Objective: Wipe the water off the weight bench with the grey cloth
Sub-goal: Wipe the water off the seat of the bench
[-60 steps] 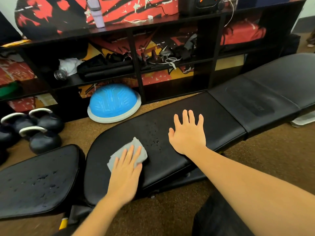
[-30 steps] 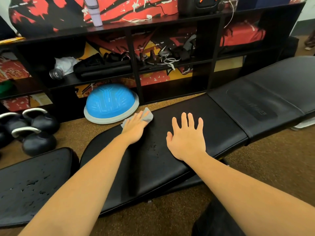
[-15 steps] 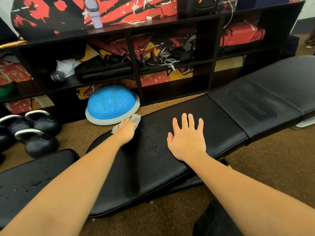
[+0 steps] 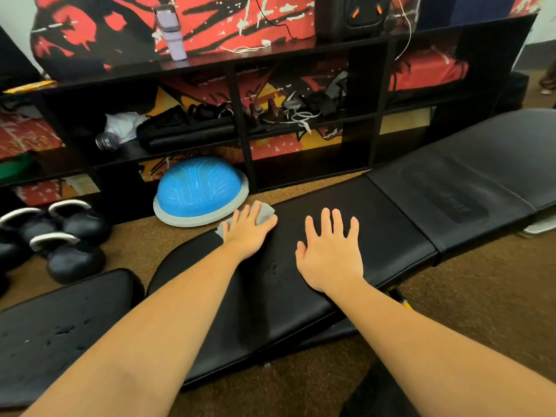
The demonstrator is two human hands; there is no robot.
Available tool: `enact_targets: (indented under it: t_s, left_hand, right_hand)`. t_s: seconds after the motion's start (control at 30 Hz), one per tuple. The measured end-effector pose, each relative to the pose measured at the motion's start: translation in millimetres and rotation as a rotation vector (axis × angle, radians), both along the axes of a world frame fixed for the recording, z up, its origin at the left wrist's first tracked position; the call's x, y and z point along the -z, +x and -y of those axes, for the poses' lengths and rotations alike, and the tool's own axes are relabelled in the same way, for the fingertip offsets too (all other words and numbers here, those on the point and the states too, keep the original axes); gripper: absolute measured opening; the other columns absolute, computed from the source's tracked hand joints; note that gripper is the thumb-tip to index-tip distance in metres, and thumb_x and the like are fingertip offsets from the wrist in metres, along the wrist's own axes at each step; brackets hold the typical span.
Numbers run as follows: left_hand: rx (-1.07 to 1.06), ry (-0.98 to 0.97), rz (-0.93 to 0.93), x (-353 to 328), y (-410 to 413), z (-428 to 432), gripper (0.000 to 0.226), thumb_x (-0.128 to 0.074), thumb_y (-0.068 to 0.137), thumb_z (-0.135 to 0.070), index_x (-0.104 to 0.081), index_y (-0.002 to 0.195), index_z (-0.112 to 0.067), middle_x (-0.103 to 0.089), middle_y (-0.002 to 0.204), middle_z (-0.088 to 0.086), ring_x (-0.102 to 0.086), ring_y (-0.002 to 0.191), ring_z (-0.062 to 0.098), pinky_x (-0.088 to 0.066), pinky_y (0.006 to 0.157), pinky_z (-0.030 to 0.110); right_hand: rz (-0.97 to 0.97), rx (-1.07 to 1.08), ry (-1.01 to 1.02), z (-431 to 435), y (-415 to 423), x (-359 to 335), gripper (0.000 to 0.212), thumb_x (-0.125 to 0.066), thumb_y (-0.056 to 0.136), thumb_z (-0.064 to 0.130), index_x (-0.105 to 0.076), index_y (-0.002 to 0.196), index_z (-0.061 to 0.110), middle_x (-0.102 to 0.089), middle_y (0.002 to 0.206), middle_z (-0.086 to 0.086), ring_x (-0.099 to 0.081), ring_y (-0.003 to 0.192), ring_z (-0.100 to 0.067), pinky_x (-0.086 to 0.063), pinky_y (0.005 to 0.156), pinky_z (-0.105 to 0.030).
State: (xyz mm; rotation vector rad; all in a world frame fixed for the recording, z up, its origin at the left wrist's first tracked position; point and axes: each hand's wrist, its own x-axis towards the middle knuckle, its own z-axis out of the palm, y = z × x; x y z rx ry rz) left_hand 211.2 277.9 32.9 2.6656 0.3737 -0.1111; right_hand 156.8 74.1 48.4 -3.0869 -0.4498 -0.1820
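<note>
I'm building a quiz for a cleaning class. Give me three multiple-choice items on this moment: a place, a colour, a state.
1. Where is the grey cloth? A) on the shelf B) under the left hand at the weight bench's far edge C) on the floor
2. What colour is the dome behind it? A) blue B) green C) yellow
3. How is the right hand? A) gripping the cloth B) raised C) flat on the bench, fingers spread
Answers: 1 B, cloth peeks out round the hand; 2 A, plainly blue; 3 C, palm rests on the bench.
</note>
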Motion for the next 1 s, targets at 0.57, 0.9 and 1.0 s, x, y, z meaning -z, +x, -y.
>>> enact_targets:
  t_s: [0.57, 0.9, 1.0]
  left_hand:
    - [-0.512, -0.036, 0.059, 51.2, -80.5, -134.2, 0.064, -0.026, 0.101, -0.051, -0.041, 0.149, -0.012, -0.048, 0.151, 0.012, -0.044, 0.138, 0.033, -0.031, 0.114, 0.048]
    - [-0.018, 0.037, 0.163, 51.7, -215.7, -29.2, 0.061, -0.016, 0.099, -0.060, -0.003, 0.155, -0.040, 0.005, 0.163, -0.020, 0.007, 0.153, 0.003, 0.001, 0.126, 0.033]
    - [0.027, -0.076, 0.173, 52.4, -227.7, -38.2, 0.053, -0.021, 0.103, -0.060, -0.008, 0.153, -0.048, 0.000, 0.161, -0.028, 0.006, 0.151, -0.006, 0.007, 0.121, 0.020]
  right_hand:
    - [0.003, -0.022, -0.001, 4.0, 2.3, 2.4, 0.070, -0.018, 0.103, 0.052, -0.011, 0.164, 0.018, -0.007, 0.170, -0.021, 0.000, 0.156, -0.042, -0.002, 0.122, -0.066]
    - [0.012, -0.016, -0.015, 2.8, 2.5, 4.6, 0.069, -0.018, 0.103, 0.052, -0.013, 0.163, 0.018, -0.009, 0.169, -0.021, -0.002, 0.156, -0.042, -0.003, 0.122, -0.066]
    - [0.015, -0.013, -0.024, 3.6, 3.0, 3.9, 0.069, -0.018, 0.103, 0.052, -0.013, 0.163, 0.018, -0.010, 0.169, -0.021, -0.003, 0.156, -0.042, -0.005, 0.122, -0.066]
